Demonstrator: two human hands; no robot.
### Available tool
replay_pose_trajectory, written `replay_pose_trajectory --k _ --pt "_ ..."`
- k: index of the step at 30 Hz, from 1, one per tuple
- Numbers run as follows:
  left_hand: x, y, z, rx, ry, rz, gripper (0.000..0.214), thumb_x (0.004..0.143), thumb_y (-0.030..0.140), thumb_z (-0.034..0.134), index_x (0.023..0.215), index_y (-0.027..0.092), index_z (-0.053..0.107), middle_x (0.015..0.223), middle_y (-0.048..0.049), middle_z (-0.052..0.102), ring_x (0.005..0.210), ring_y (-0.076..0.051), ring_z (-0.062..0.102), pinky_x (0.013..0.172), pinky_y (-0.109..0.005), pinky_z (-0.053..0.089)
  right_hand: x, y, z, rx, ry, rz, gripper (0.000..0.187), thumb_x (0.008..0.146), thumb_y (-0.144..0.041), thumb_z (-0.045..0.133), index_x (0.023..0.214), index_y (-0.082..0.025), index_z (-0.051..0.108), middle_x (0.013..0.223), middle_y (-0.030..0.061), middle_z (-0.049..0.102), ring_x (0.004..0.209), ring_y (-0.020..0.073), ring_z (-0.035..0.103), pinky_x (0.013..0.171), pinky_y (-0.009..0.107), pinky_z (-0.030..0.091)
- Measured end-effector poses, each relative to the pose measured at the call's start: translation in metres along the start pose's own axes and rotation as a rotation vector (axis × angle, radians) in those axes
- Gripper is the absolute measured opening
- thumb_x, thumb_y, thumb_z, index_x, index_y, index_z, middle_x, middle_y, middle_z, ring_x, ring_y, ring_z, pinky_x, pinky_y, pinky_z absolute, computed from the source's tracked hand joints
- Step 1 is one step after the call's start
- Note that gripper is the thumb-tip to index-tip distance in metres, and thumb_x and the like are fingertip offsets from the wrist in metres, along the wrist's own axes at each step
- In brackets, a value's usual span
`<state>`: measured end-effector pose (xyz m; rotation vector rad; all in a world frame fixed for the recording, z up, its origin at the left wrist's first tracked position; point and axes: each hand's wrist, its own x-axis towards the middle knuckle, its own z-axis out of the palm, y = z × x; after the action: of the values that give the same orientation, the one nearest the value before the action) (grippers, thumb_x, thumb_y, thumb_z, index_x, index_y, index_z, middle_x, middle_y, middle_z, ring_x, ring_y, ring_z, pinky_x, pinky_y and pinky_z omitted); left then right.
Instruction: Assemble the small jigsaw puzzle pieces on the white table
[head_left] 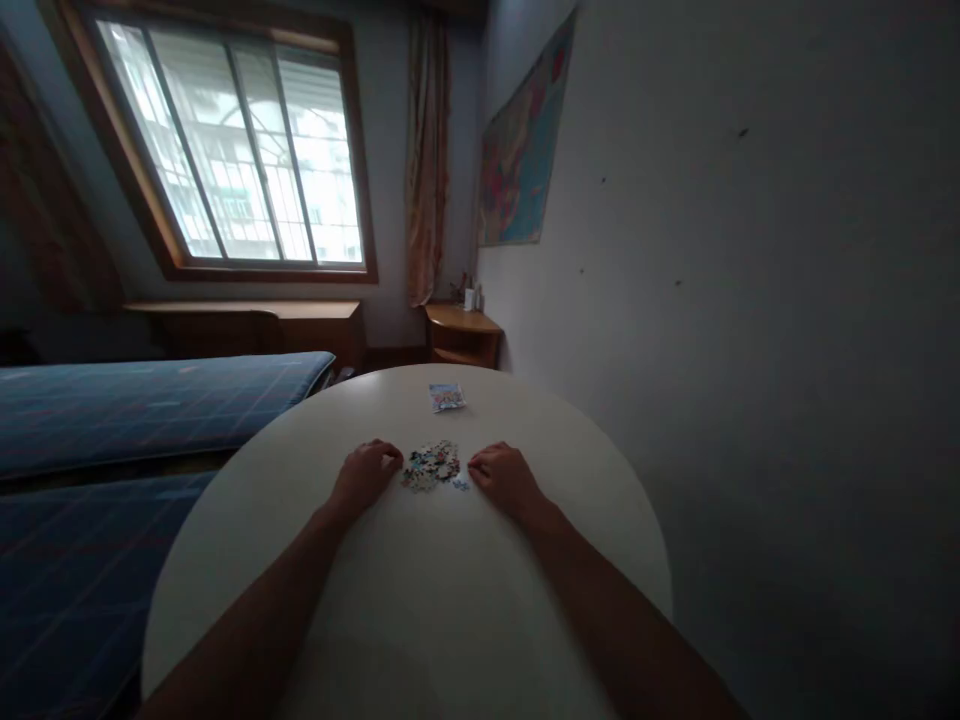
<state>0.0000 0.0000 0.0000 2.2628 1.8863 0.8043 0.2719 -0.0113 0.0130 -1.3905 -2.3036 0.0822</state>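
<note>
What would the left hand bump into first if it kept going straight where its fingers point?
Most likely the heap of puzzle pieces, at its near side. The left hand's fingertips look very close to it, though whether they already touch is hard to tell.

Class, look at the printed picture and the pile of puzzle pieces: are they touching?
Apart: the head view shows bare white tabletop between the printed picture and the pile of puzzle pieces.

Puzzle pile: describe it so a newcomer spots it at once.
Find the round white table. On it, between the left hand and the right hand, lies the puzzle pile. It is many small loose pieces, unlike the single flat printed item beyond it.
</note>
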Motion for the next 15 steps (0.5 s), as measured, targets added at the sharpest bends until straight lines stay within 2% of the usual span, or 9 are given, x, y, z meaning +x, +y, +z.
replay_pose_trajectory --k 3,7,15 --pt "-0.003 0.011 0.000 -0.052 -0.022 0.132 0.025 0.088 0.036 0.052 0.093 0.021 0.071 0.093 -0.0058 0.071 0.087 -0.020 0.063 0.081 -0.030 0.045 -0.001 -0.003 -0.003 -0.032 0.007 0.001 0.020 0.089 -0.027 0.058 0.099 -0.024 0.075 0.097 0.0048 0.076 0.099 0.0188 0.063 0.091 0.029 0.042" --pt "-0.010 0.026 -0.001 -0.021 -0.118 0.249 0.022 0.079 0.041 0.065 0.094 0.025 0.071 0.092 -0.0032 0.072 0.092 -0.023 0.062 0.089 -0.035 0.041 0.000 -0.005 -0.001 -0.078 0.015 0.025 0.025 0.090 -0.027 0.056 0.108 -0.025 0.073 0.100 0.0073 0.075 0.091 0.0195 0.066 0.085 0.029 0.045" --pt "-0.012 0.032 -0.002 -0.053 -0.155 0.174 0.018 0.081 0.036 0.063 0.093 0.024 0.071 0.094 -0.0034 0.071 0.091 -0.022 0.064 0.089 -0.035 0.041 0.003 0.000 0.005 -0.039 0.044 0.048 0.023 0.090 -0.021 0.057 0.105 -0.025 0.073 0.099 0.0063 0.075 0.098 0.0216 0.063 0.090 0.032 0.042"
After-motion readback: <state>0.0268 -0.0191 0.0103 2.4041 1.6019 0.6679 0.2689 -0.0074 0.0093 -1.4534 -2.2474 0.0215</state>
